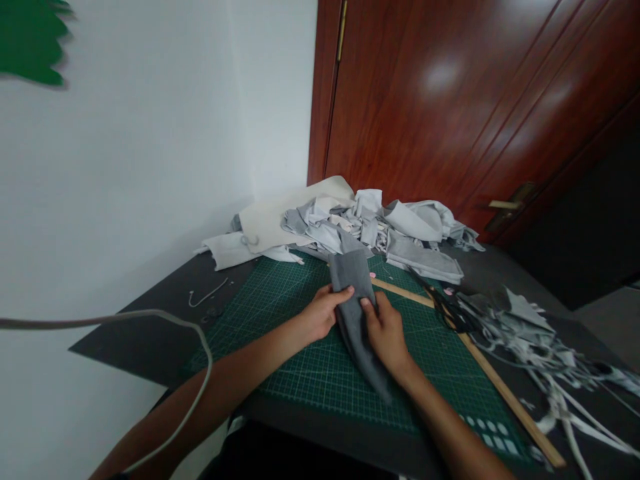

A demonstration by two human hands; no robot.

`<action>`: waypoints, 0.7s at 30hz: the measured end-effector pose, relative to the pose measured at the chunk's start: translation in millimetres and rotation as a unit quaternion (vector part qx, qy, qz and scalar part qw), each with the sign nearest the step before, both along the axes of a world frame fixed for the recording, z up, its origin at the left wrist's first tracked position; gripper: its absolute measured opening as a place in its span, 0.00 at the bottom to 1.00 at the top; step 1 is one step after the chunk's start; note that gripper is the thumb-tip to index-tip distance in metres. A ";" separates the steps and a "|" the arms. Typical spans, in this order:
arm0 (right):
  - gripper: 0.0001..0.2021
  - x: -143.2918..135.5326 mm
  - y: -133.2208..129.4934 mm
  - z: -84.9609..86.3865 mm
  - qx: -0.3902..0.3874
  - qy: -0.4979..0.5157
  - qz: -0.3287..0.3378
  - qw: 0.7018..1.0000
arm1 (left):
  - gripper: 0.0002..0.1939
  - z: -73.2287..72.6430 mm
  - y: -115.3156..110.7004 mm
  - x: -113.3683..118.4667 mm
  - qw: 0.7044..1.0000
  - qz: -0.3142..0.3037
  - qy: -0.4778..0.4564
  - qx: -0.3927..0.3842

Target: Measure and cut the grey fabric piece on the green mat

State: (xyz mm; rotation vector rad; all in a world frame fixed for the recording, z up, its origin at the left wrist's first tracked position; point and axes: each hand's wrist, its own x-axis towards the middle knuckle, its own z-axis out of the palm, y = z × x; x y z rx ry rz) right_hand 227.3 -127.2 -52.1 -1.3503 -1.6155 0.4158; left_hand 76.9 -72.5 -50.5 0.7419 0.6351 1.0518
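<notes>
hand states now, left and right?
Left hand: closed, pinching the left edge of the grey fabric piece.
Right hand: closed, gripping the same grey fabric piece from the right, over the green cutting mat.

Probably a home sewing corner (cutting mat (320,347), fabric scraps (370,227)).

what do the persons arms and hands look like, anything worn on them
Both forearms are bare, with no sleeves in view. The left hand and right hand wear no gloves, and no rings or watch can be seen. A pale grey cable loops across in front of the left forearm.
</notes>
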 end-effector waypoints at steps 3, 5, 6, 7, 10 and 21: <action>0.11 7.6 5.2 1.6 0.020 0.032 -0.030 0.999 | 0.18 2.4 12.7 -6.8 0.999 0.024 -0.025 -0.014; 0.11 11.5 7.4 0.4 0.030 0.025 -0.024 0.999 | 0.16 4.8 19.5 -12.8 1.000 0.016 -0.020 -0.016; 0.10 12.1 7.6 -0.7 0.030 0.017 -0.012 0.999 | 0.17 5.9 20.9 -15.1 1.000 0.002 -0.015 -0.020; 0.10 11.8 7.0 -1.8 0.028 0.009 0.002 1.000 | 0.18 6.7 20.7 -16.7 0.999 -0.025 -0.007 -0.026; 0.10 6.0 1.9 -4.3 0.020 -0.017 0.041 0.999 | 0.28 5.6 11.5 -15.5 0.991 -0.121 0.045 -0.023; 0.11 1.3 4.6 -1.6 0.022 0.049 -0.006 0.999 | 0.27 -0.5 7.0 -4.8 0.999 -0.004 0.026 0.026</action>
